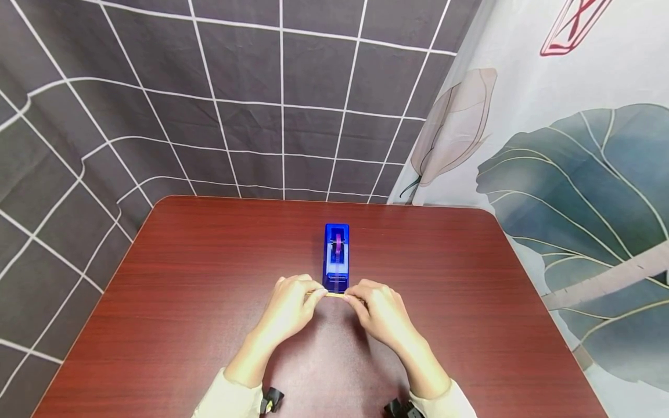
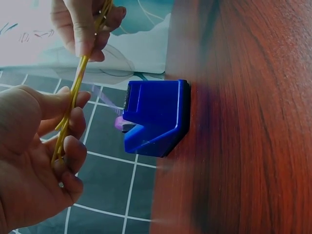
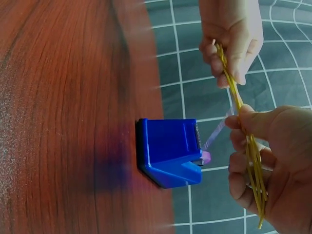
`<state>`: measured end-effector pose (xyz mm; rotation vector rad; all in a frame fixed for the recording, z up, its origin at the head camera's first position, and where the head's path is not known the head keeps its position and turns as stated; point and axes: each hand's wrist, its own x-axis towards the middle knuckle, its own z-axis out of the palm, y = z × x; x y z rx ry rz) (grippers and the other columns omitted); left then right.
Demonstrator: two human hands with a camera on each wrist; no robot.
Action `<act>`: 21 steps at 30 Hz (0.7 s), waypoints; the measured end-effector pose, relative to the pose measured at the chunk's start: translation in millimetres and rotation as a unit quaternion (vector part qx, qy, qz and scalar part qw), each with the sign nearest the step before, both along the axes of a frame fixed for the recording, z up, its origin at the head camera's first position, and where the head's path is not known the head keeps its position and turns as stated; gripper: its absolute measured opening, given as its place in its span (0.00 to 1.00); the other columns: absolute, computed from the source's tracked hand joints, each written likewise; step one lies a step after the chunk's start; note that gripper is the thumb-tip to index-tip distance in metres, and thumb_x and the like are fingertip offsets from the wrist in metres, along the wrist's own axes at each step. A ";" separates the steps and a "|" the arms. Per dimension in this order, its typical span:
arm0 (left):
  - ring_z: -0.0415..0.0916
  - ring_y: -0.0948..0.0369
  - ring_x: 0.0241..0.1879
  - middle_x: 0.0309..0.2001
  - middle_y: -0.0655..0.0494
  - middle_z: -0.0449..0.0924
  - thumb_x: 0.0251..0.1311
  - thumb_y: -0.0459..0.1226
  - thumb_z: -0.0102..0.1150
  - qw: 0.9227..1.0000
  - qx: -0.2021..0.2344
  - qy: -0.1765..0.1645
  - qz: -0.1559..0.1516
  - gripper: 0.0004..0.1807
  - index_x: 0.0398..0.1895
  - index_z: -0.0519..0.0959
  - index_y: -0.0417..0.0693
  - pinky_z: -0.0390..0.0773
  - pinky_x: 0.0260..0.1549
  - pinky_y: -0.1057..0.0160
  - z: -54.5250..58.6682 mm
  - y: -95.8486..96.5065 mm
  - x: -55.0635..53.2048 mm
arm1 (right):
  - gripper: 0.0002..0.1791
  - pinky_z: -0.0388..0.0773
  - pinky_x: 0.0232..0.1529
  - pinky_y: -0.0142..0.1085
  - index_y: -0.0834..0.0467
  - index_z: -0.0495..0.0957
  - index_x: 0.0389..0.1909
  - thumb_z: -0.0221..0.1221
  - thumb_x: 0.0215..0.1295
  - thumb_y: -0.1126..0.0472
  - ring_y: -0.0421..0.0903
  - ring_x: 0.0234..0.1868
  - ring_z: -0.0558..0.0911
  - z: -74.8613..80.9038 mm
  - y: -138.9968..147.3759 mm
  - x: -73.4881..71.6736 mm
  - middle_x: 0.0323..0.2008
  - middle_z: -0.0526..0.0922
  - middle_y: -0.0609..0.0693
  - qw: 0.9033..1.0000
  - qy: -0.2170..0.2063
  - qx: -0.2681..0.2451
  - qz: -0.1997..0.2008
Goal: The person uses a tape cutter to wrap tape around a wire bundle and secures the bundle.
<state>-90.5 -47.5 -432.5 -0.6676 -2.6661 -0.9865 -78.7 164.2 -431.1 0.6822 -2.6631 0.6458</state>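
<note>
A bundle of thin yellow strands (image 1: 336,295) is stretched sideways between my two hands, just in front of a blue tape dispenser (image 1: 337,273). My left hand (image 1: 290,305) pinches one end between thumb and fingers, and my right hand (image 1: 384,313) pinches the other. In the left wrist view, loose ends run along the curled fingers of the left hand (image 2: 29,151). A strip of clear tape (image 3: 219,129) reaches from the dispenser's purple roll (image 3: 206,157) up to the bundle's middle. Whether it is stuck there is hard to tell.
The dispenser stands upright on a reddish-brown wooden table (image 1: 209,249). A dark curtain with white grid lines (image 1: 251,104) hangs behind and to the left. To the right hangs a pale curtain with leaf patterns (image 1: 522,75). Black wrist straps show near both sleeves.
</note>
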 end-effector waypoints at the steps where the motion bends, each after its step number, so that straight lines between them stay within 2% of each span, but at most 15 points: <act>1: 0.78 0.60 0.29 0.25 0.63 0.79 0.63 0.36 0.66 1.000 0.001 -0.004 0.001 0.05 0.30 0.89 0.51 0.66 0.33 0.58 0.2 -0.1 0.0 | 0.02 0.76 0.27 0.38 0.50 0.86 0.31 0.68 0.64 0.59 0.35 0.26 0.77 -0.4 0.1 -0.1 0.27 0.80 0.38 1.000 0.001 -0.001 -0.001; 10: 0.71 0.67 0.24 0.24 0.66 0.76 0.60 0.36 0.69 1.000 0.008 -0.012 0.006 0.03 0.29 0.89 0.51 0.64 0.31 0.60 1.3 -0.1 -0.4 | 0.03 0.73 0.26 0.36 0.50 0.87 0.32 0.68 0.65 0.57 0.36 0.25 0.75 -2.3 1.2 -0.6 0.27 0.79 0.38 1.000 0.000 -0.020 0.000; 21: 0.75 0.67 0.27 0.26 0.66 0.79 0.59 0.35 0.70 1.000 0.021 -0.008 0.010 0.03 0.29 0.88 0.51 0.64 0.32 0.60 0.5 0.0 -1.8 | 0.03 0.72 0.25 0.35 0.51 0.87 0.32 0.68 0.64 0.57 0.36 0.25 0.75 -0.3 0.8 -0.1 0.27 0.80 0.38 1.000 0.000 -0.025 -0.001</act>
